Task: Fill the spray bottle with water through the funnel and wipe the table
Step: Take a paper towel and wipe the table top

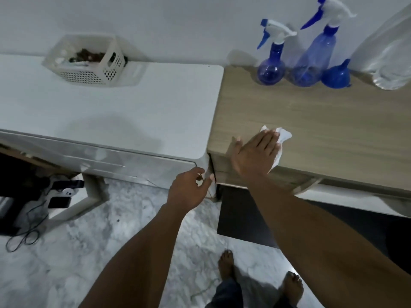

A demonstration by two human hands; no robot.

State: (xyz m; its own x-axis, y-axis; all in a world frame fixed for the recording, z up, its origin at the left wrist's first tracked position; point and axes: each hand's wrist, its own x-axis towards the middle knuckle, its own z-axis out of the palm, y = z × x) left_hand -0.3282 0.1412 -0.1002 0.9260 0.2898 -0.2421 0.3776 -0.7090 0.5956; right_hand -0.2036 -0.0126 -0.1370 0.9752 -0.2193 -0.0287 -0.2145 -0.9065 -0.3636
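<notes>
Wiping step in hand, I judge. Right grip point(255, 152) is spread flat, pressing the white cloth point(285, 134) onto the wooden tabletop point(322, 116) near its left near edge. Left grip point(189, 190) is loosely curled and holds nothing, by the white tabletop point(133, 112) corner. Small spray bottle point(271, 70), tall spray bottle point(315, 61) and blue funnel point(335, 76) stand far, well apart from the cloth. Next move calls for sweeping right and far, stopping short of the bottles.
</notes>
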